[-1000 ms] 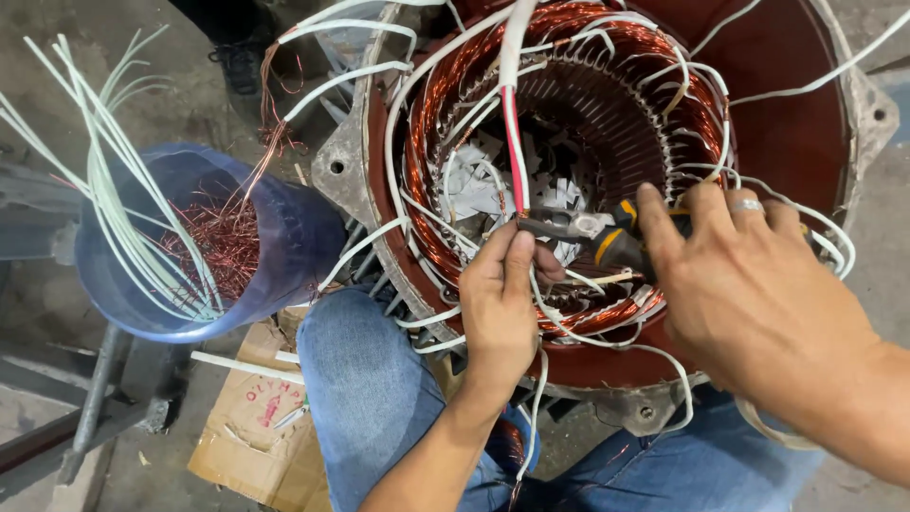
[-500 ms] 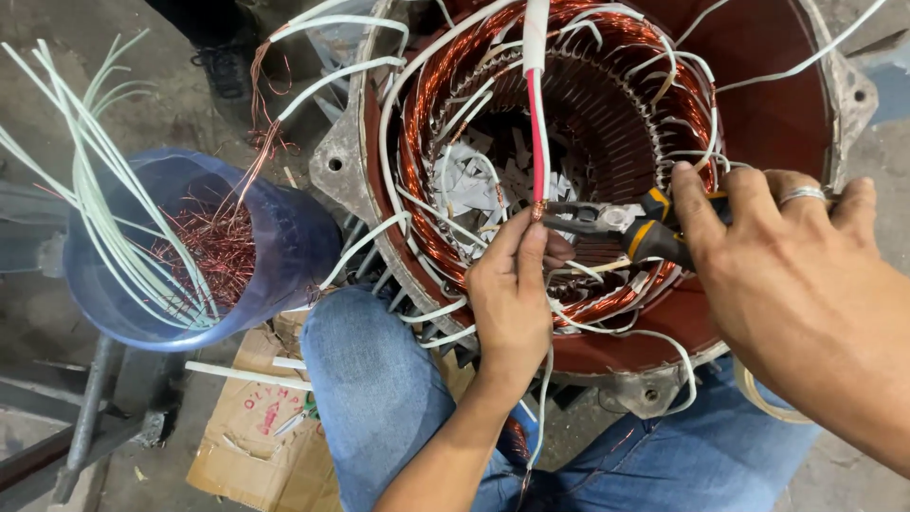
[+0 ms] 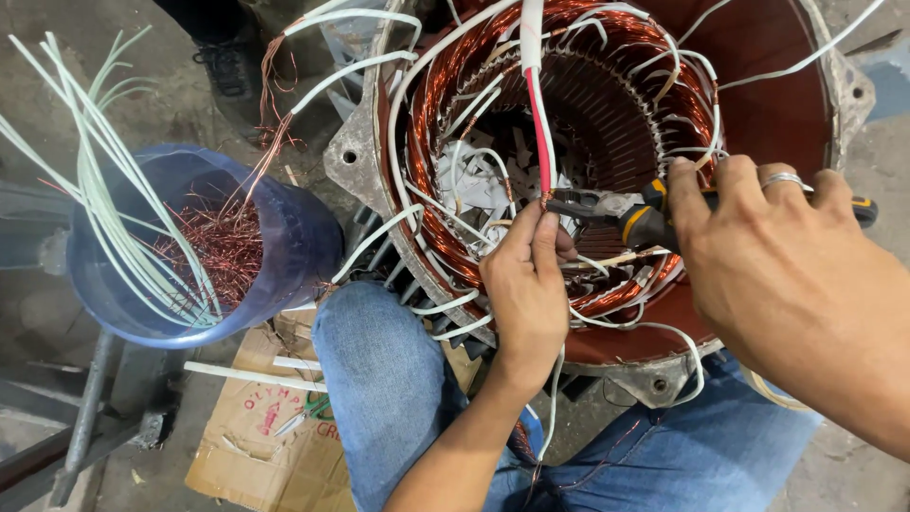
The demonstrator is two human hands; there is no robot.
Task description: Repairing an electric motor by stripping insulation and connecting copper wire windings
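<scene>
You have two hands in view: left hand [image 3: 526,284], right hand [image 3: 777,256]. One pair of pliers [image 3: 616,213], black and yellow grips, in your right. One ring [image 3: 784,178] on that hand. One motor stator [image 3: 607,142] with copper windings. One red-and-white lead [image 3: 536,104]. One blue bucket [image 3: 275,246] of copper scrap. One cardboard sheet [image 3: 275,446] on the floor. White sleeving strips in the bucket: too many and too tangled to count.
</scene>
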